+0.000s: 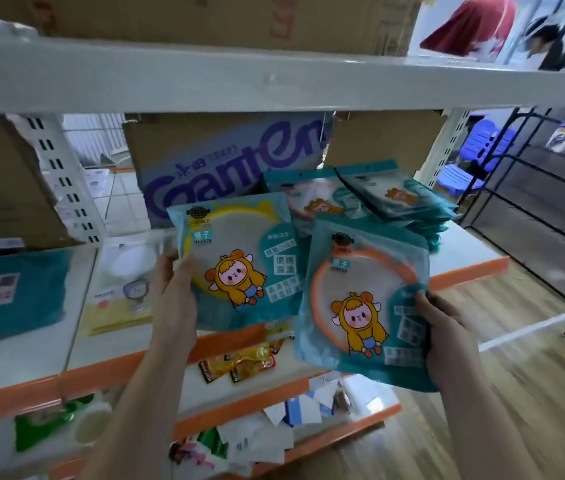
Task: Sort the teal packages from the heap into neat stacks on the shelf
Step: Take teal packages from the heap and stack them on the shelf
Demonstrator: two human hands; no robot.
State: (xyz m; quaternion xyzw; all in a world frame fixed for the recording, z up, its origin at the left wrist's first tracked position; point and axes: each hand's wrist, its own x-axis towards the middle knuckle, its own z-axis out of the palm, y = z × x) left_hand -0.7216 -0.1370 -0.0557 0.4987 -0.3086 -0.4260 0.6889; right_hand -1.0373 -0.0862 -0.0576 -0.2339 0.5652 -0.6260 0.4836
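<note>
Holding: left hand (173, 296) pinches the yellow-ring teal package (236, 261); right hand (447, 337) grips the orange-ring teal package (360, 299).
Heap (378, 199): loose behind on the shelf (475, 251).
Risk: slick packages may slide off.

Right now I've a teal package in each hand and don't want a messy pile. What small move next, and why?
Probably set the yellow-ring package from your left hand flat on the bare shelf in front of the heap. The heap lies fanned and crooked; your right hand holds the orange-ring package ready to go on top.
</note>
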